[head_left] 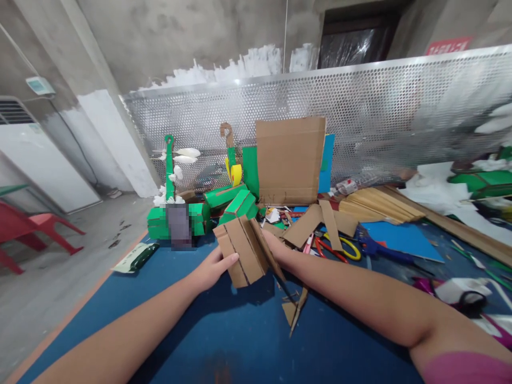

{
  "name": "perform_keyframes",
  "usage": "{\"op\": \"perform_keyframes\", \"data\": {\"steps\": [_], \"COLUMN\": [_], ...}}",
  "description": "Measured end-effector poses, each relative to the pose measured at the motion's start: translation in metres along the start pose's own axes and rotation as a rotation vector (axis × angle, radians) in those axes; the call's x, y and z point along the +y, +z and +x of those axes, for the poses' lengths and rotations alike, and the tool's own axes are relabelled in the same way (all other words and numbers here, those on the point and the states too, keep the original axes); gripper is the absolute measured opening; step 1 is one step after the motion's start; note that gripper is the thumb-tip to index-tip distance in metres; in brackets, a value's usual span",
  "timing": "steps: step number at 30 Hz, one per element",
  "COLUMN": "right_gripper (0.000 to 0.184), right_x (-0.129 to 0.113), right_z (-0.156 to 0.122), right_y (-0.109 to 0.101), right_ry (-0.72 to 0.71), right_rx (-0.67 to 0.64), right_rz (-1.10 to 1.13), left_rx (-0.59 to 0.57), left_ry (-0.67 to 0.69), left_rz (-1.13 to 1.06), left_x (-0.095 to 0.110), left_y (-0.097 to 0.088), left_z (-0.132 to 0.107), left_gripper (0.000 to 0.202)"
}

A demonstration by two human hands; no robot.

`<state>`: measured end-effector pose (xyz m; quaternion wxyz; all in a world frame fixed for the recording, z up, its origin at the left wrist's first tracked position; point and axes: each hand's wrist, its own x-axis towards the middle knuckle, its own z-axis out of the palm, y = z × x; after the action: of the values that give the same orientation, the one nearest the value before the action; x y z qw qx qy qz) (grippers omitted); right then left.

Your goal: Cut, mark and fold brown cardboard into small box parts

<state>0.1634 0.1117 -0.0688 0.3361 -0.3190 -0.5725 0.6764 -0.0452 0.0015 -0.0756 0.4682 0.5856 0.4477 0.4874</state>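
A folded brown cardboard piece [242, 250], box-like with scored lines across its faces, is tilted above the blue table. My left hand [214, 269] grips its left side, thumb pressed on the front face and the other fingers mostly hidden. Against the raised flap on the right side lies my right hand [272, 245]; its fingers are out of sight behind the cardboard. Below are thin cardboard offcuts [294, 313]. Just behind the piece sits a green faceted block [240, 205].
Scissors with yellow and red handles [342, 246], a blue glue gun [382, 252] and cardboard strips clutter the right. A large cardboard sheet [291, 160] leans against the perforated metal panel [384, 106]. A tissue pack [136, 257] lies near the left edge.
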Motion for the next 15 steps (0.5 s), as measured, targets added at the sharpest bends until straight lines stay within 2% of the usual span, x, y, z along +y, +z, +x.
{"op": "perform_keyframes", "data": {"steps": [3,8,11,15], "right_gripper": [0.066,0.037,0.029,0.029], "right_x": [0.007,0.016,0.014,0.012], "right_z": [0.005,0.006,0.001,-0.003], "right_y": [-0.003,-0.006,-0.004,-0.003], "right_ry": [-0.021,-0.316,-0.343,-0.372], "right_rx": [0.000,0.075,0.091,0.062], "right_rz": [-0.014,-0.034,0.030,0.033], "left_rx": [0.005,0.082,0.105,0.113], "left_ry": [-0.034,-0.001,0.007,0.005], "left_rz": [-0.005,-0.016,-0.038,-0.048], "left_x": [-0.004,-0.009,-0.009,-0.004], "left_y": [0.001,0.002,0.003,0.004], "left_z": [-0.001,0.000,0.002,0.003], "left_gripper": [0.074,0.085,0.089,0.092]}}
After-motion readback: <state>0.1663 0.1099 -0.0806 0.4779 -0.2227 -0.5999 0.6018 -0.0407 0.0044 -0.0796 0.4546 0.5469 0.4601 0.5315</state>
